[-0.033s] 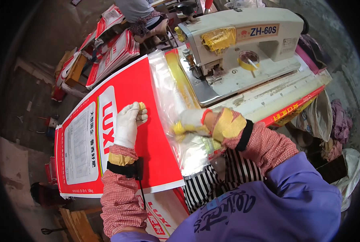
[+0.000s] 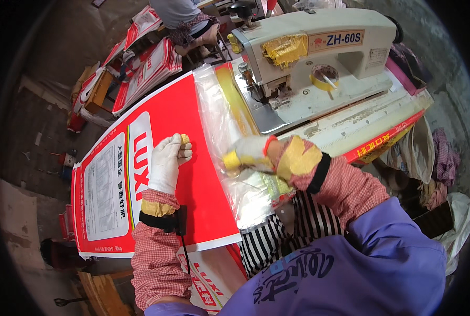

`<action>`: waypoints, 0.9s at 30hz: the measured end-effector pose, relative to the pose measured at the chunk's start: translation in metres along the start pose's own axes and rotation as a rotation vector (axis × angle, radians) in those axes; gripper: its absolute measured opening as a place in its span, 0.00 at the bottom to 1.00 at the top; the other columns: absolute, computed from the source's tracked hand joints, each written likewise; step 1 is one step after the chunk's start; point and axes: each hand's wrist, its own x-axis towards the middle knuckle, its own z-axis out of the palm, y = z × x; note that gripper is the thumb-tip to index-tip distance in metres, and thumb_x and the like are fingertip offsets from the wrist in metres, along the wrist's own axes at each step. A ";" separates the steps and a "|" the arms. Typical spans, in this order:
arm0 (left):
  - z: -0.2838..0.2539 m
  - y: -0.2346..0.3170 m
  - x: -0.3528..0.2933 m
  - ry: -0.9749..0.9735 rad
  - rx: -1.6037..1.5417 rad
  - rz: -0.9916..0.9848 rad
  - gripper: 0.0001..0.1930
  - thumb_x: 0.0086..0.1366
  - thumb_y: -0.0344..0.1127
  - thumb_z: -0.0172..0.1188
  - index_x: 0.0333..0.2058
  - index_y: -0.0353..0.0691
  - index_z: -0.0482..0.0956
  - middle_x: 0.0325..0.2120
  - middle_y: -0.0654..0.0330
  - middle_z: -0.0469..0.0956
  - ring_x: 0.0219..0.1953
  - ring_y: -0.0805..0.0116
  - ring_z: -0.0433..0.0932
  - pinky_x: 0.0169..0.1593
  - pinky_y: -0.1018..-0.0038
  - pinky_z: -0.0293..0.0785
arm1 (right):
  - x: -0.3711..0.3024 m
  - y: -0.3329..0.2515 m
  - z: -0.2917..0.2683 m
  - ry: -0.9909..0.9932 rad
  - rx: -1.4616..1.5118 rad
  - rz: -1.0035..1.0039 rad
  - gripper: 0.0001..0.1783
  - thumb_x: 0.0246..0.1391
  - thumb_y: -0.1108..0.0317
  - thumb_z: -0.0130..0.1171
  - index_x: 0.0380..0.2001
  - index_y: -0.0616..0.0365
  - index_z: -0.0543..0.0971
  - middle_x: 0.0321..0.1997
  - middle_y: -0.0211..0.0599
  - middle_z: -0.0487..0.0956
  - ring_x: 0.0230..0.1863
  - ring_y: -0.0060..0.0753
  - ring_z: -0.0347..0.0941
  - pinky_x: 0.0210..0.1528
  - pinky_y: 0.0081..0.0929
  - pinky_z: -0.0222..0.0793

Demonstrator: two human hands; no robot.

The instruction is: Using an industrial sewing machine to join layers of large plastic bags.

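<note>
A flat red and white printed sack lies before me, with a clear plastic liner sticking out along its right edge. My left hand, in a white glove with a yellow-taped fingertip, rests as a closed fist on the red part; nothing shows in it. Over the liner is my right hand, gloved with yellow tape at the fingertips. Its fingers point down and left onto the plastic, but motion smears them, so their grip is unclear. A white sewing machine stands just beyond the right hand.
A roll of yellow tape sits on the machine bed. Stacks of red and white sacks lie at the far left, near a seated person. More sacks hang below the near edge. Cloths and bags are heaped at right.
My right hand has shifted slightly over the plastic liner, and its fingers are a little less blurred. The left hand and the sack stay in place.
</note>
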 end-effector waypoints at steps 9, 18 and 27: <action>0.019 0.007 -0.006 -0.080 0.184 -0.051 0.15 0.54 0.42 0.61 0.31 0.35 0.72 0.25 0.63 0.75 0.23 0.79 0.71 0.31 0.83 0.71 | 0.073 -0.013 -0.037 0.460 -0.372 0.250 0.24 0.47 0.46 0.53 0.31 0.59 0.78 0.27 0.41 0.78 0.28 0.37 0.75 0.31 0.32 0.68; -0.060 0.020 -0.007 0.024 0.199 0.208 0.09 0.58 0.36 0.57 0.27 0.35 0.73 0.22 0.63 0.74 0.23 0.79 0.71 0.29 0.82 0.69 | 0.038 -0.051 -0.018 0.573 -0.505 0.178 0.28 0.47 0.41 0.49 0.31 0.58 0.79 0.28 0.49 0.78 0.32 0.45 0.75 0.36 0.36 0.68; -0.040 0.054 -0.064 0.264 0.403 0.345 0.07 0.57 0.31 0.57 0.27 0.34 0.69 0.20 0.64 0.72 0.22 0.79 0.69 0.29 0.82 0.69 | 0.019 -0.076 0.089 0.547 -0.650 -0.742 0.35 0.41 0.48 0.57 0.47 0.62 0.66 0.36 0.52 0.75 0.36 0.54 0.72 0.42 0.39 0.68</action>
